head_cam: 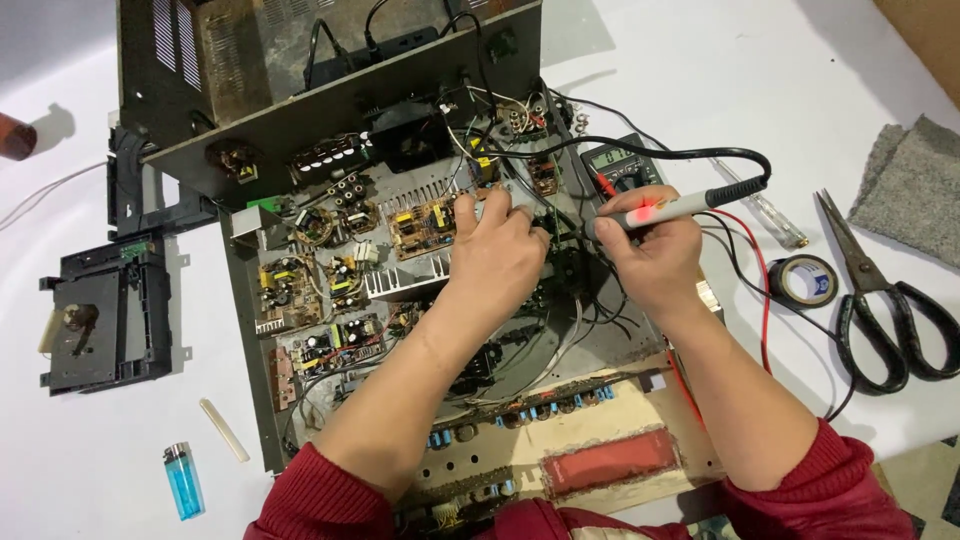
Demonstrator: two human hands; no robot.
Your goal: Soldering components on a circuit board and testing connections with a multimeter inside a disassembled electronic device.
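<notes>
On the white table (720,70) sits an opened amplifier chassis (250,330), its circuit boards bare, with the black cover (330,90) propped up behind. Over the boards, the left hand (495,262) presses down among the wires, fingers curled; whether it pinches anything I cannot tell. Just beside it, the right hand (650,255) is wrapped around a grey soldering iron (660,208), tip pointing into the wiring. Behind lies a multimeter (622,165). Off right lie black scissors (880,310) and a tape roll (805,280); lower left, a blue lighter (183,480).
</notes>
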